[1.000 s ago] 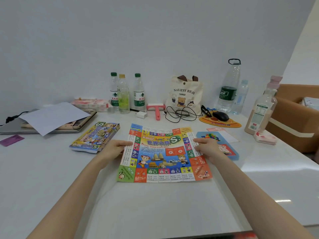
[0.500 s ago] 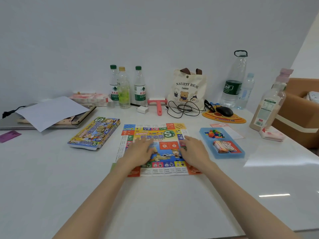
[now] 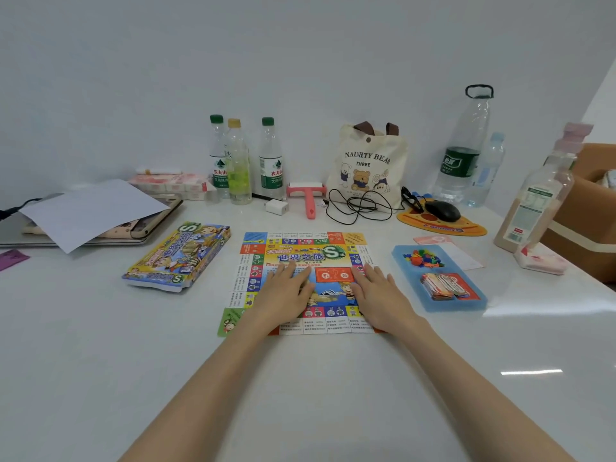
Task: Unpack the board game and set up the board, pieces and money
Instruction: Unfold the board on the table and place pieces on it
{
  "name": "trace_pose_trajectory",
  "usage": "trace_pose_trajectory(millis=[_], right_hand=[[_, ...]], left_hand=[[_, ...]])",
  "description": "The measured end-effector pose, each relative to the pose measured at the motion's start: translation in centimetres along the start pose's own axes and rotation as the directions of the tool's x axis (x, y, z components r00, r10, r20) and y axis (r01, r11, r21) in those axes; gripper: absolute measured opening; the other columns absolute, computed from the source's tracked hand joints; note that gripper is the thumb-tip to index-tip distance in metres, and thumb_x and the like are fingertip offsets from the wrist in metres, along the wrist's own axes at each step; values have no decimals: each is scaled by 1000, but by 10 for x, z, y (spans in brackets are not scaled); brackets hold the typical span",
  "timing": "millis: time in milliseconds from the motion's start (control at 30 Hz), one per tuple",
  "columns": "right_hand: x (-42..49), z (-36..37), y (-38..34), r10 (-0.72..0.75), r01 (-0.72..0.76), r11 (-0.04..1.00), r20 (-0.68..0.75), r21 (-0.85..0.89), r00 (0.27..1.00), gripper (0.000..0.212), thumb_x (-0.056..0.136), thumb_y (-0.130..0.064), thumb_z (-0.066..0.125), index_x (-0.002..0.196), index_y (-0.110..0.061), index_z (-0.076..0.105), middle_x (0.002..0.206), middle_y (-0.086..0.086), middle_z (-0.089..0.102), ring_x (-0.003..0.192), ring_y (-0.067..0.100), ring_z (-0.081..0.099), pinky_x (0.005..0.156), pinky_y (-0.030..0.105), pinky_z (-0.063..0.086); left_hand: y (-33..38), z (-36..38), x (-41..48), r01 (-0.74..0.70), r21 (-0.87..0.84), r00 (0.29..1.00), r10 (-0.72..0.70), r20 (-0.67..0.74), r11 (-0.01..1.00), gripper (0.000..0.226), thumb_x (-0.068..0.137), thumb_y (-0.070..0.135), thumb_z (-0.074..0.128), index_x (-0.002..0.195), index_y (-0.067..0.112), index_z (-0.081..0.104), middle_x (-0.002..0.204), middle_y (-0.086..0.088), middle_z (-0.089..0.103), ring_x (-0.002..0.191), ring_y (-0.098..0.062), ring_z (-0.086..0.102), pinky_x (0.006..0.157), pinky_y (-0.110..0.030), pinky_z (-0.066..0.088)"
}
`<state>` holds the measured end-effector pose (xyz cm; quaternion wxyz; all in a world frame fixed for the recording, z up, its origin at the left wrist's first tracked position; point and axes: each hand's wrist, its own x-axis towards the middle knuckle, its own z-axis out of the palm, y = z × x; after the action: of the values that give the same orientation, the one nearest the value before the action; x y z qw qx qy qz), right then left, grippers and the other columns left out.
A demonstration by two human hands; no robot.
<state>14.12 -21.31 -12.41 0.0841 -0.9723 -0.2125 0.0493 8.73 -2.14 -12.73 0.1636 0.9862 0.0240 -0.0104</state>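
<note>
Left hand (image 3: 286,291) and right hand (image 3: 380,295) flat on the open board (image 3: 301,253)
Both hands lie palm-down with straight fingers, side by side on the middle of the board, which is spread on the white table (image 3: 100,345). The game box (image 3: 178,255) lies just left of it. To its right, a blue tray (image 3: 400,253) holds small coloured pieces (image 3: 422,258) and a stack of cards (image 3: 443,286).

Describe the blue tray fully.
The tray is light blue, shallow, rectangular, plastic-looking, lying flat on the table right of the board. Its far compartment holds small coloured pieces; the near one a stack of cards or notes. A paper sheet lies by its far edge. The left hand and right hand rest on the board, clear of it.
</note>
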Motion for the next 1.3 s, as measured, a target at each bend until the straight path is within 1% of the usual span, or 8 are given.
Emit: trace_pose_trajectory(millis=[200,367,500,633,833,933,1100,1300], right_hand=[[-1,-4,-3,-27,30,999,-56,43,998,50,105,-27,27,152,-11,18,161,8,13,148,26,7,120,39,6],[-10,-17,-37,-85,107,987,-175,119,981,47,104,-24,35,149,-15,31,157,3,26,145,19,21,115,34,22],[-6,-20,-75,-163,213,959,-249,187,954,39,100,-20,42,138,-15,50,144,0,47,133,17,39,105,33,37],[2,-15,-115,-234,276,942,-214,194,949,39,99,-20,44,137,-16,52,142,-1,51,132,18,42,104,36,40],[12,-7,-150,-274,302,941,-183,149,944,36,99,-22,43,133,-17,55,137,0,54,127,23,45,94,39,45],[19,-2,-158,-283,302,947,-158,113,946,34,97,-21,44,127,-16,58,130,2,58,120,26,48,87,40,48],[27,8,-162,-269,278,959,-128,62,955,16,94,-18,45,81,-11,51,95,5,60,87,23,48,62,33,40],[32,10,-166,-300,308,950,-134,44,944,17,95,-21,42,83,-12,50,93,4,60,92,24,49,63,32,35]], left_hand=[[-2,-5,1,-17,-171,998,5,-70,985,49,103,29,37,150,19,28,161,-4,13,148,-21,12,117,-40,20],[-24,-36,-14,32,-81,942,-58,-332,996,44,101,23,42,144,21,41,151,1,38,135,-19,38,105,-35,36],[-59,-61,-22,142,-66,900,-157,-408,988,38,100,23,42,137,18,50,139,-4,52,123,-24,50,92,-40,45],[-105,-73,-31,258,102,883,-191,-429,961,39,99,24,42,136,22,51,141,-1,50,126,-27,46,99,-42,40],[-140,-63,-37,263,186,952,-224,-208,947,50,103,37,27,152,39,13,160,9,13,148,-30,8,114,-61,11],[-146,-57,-34,278,177,946,-237,-221,944,50,105,33,23,152,39,7,161,9,7,148,-30,5,113,-64,8],[-146,-56,-22,346,152,921,-305,-243,926,55,104,24,28,153,33,7,162,6,4,148,-33,2,113,-65,4],[-147,-58,-11,399,162,900,-353,-255,902,58,102,21,29,154,29,5,162,2,1,147,-35,2,113,-66,4]])
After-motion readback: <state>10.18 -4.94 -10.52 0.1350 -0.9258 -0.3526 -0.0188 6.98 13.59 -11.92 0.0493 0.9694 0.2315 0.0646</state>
